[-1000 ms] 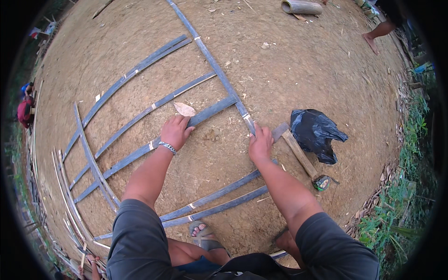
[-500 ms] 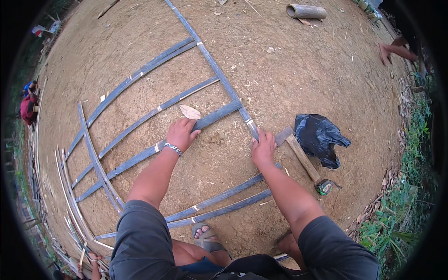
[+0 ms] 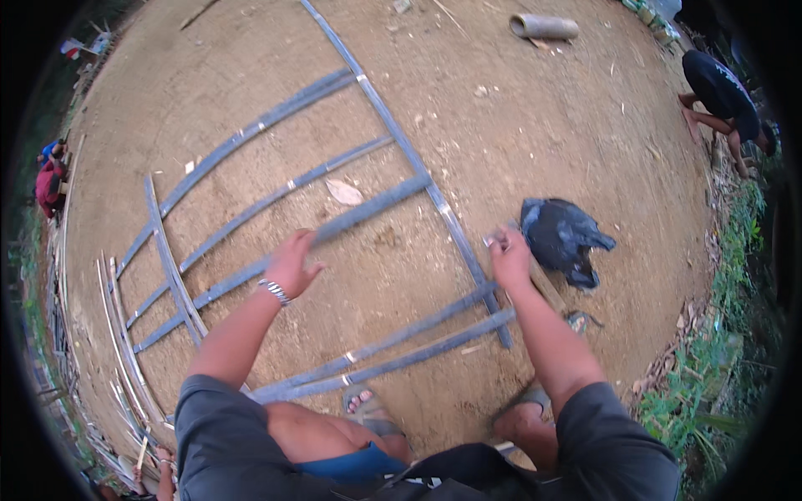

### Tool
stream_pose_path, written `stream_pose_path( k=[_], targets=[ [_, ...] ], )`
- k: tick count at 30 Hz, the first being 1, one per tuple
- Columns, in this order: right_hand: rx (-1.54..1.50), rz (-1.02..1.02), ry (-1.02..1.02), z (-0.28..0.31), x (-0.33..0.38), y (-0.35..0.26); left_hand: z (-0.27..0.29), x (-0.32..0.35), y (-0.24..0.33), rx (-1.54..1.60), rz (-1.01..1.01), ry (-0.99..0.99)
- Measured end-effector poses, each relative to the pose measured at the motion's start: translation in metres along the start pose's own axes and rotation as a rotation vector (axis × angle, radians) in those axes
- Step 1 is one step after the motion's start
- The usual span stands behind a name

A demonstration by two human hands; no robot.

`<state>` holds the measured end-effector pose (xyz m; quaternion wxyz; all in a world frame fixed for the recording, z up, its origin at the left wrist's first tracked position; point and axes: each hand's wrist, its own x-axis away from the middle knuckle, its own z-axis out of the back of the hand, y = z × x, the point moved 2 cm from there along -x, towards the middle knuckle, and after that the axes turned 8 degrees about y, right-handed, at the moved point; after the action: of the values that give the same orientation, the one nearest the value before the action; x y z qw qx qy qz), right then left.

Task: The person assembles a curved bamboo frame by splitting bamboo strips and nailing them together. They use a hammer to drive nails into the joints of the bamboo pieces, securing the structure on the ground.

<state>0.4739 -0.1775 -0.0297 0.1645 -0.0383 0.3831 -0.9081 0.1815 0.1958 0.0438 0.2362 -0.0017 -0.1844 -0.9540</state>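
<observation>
Split bamboo strips with a blue-grey skin lie on the ground in a loose lattice. A long crosspiece strip point(image 3: 393, 125) runs along the ends of several others. My left hand point(image 3: 292, 263), with a chain bracelet at the wrist, is just over a lengthwise strip point(image 3: 368, 207), fingers apart and holding nothing. Right of the crosspiece, my right hand point(image 3: 511, 257) is closed around the head end of a hammer. The wooden handle point(image 3: 548, 288) shows beyond the hand; most of the head is covered. Two strips point(image 3: 418, 330) lie nearer my feet, their ends by the crosspiece.
A black plastic bag point(image 3: 568, 238) lies beside the hammer, and a tape measure point(image 3: 579, 321) by its handle. A dry leaf point(image 3: 344, 192) rests among the strips. Farther off are a bamboo tube point(image 3: 543, 27) and a bent-over person point(image 3: 723, 92). Plants point(image 3: 710, 376) edge the right side.
My left hand has lifted off the strip and drawn back left. My right hand has let go of the crosspiece and moved right to the hammer. The person at right has come further into view.
</observation>
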Motion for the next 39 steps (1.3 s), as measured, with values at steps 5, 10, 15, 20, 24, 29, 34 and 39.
stream_pose_path(
  k=[5,10,15,20,24,29,34,39],
  targets=[
    [0.292,-0.016,-0.114,0.039,0.001,0.025,-0.030,0.135,-0.009,0.185,0.167,0.080],
    [0.245,-0.132,-0.346,0.004,0.008,-0.011,-0.077,0.259,0.046,0.123,0.192,-0.007],
    [0.532,-0.011,-0.481,-0.009,0.016,-0.050,-0.083,0.283,0.044,0.081,0.214,-0.093],
    [0.550,0.067,-0.516,-0.017,0.001,-0.043,-0.074,0.250,0.017,0.162,0.383,-0.435],
    [0.571,0.059,-0.523,-0.018,0.001,-0.047,-0.080,0.261,0.001,0.211,0.399,-0.516],
    [0.499,0.099,-0.487,-0.030,-0.012,0.014,-0.085,0.264,-0.003,0.213,0.357,-0.567],
    [0.022,-0.285,-0.450,-0.018,-0.047,0.077,-0.098,0.274,-0.015,0.262,0.334,-0.572],
    [-0.070,-0.200,-0.326,0.035,-0.080,0.050,-0.095,0.269,-0.013,0.290,0.408,-0.480]
  ],
)
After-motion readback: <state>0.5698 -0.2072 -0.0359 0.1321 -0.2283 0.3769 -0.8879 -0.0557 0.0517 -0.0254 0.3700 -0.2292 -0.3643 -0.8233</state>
